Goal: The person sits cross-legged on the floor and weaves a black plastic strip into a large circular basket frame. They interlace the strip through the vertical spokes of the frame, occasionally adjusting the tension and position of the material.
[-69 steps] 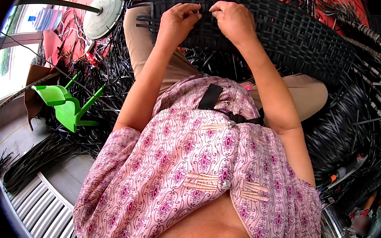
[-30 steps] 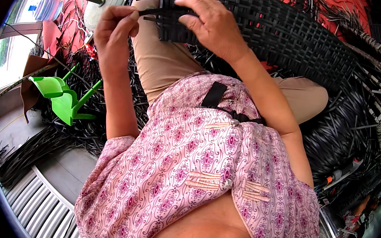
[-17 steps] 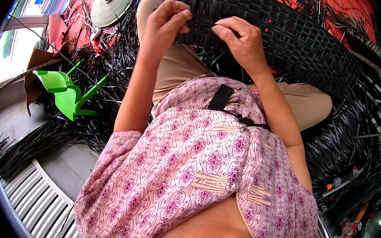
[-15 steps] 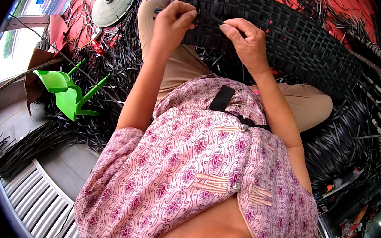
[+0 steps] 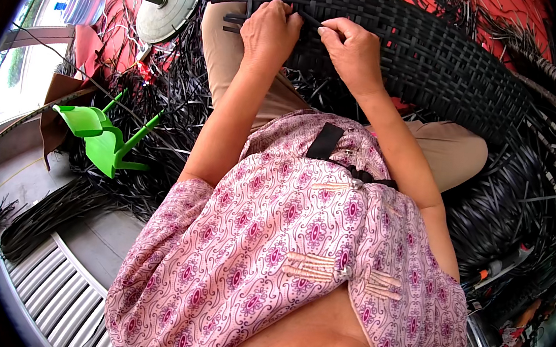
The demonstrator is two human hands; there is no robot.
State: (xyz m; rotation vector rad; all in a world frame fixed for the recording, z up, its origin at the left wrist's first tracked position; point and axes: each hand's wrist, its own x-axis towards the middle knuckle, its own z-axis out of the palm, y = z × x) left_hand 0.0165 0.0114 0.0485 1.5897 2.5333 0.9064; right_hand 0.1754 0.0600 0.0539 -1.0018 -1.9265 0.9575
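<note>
Black woven panel lies across the far side of the person's lap, its long axis running from upper left, past both hands, down toward the lower right in a shallow curve. At the far left, well apart from the work, are a bright green plastic piece and a pale round disc. Next comes the panel's near-left end, where loose strip ends jut out sideways, just left of the left hand. That hand is the nearer one to this end; its back faces the camera and its fingers are drawn in narrow over the weave, so I cannot tell whether they are gripping anything. Between the hands a thin black strip shows against the panel, sloping slightly down to the right, roughly in line with the panel's long axis. Its right end meets the right hand, whose thumb and forefinger pinch it with the knuckles turned up. The relation that matters, as I judge it, is this short span: strip lengthwise between two fingertip positions, weave directly behind. To the right of the right hand, most of the panel stretches away untouched toward a dark heap of strips.
</note>
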